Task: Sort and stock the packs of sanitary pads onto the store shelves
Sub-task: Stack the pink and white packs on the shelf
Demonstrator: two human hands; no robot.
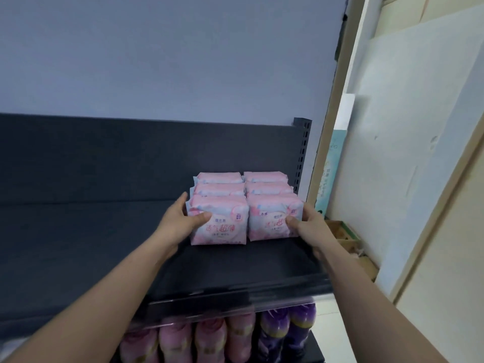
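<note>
Top shelf (91, 244), right end: 6 pink packs of sanitary pads stand upright in 2 columns of 3, printed faces toward me, the columns touching side by side. The block sits near the slotted upright post (302, 153) at the shelf's right edge.

My left hand (180, 221) grips the front-left pack (230, 231) — thumb pressed on its printed face, fingers curled round its left side. My right hand (309, 226) grips the front-right pack (267, 224) the same way, thumb on the face, fingers wrapped round the right side. Both packs rest on the shelf surface, set back from the front lip. The 4 rear packs (220, 177) stand directly behind them, touching.

Below the clear price rail (235, 310) — a lower tier holds a row of pink packs (209, 341) with purple packs (285, 328) to their right. Cardboard boxes (340, 231) sit beyond the shelf's right end; their contents are too blurred to tell.
</note>
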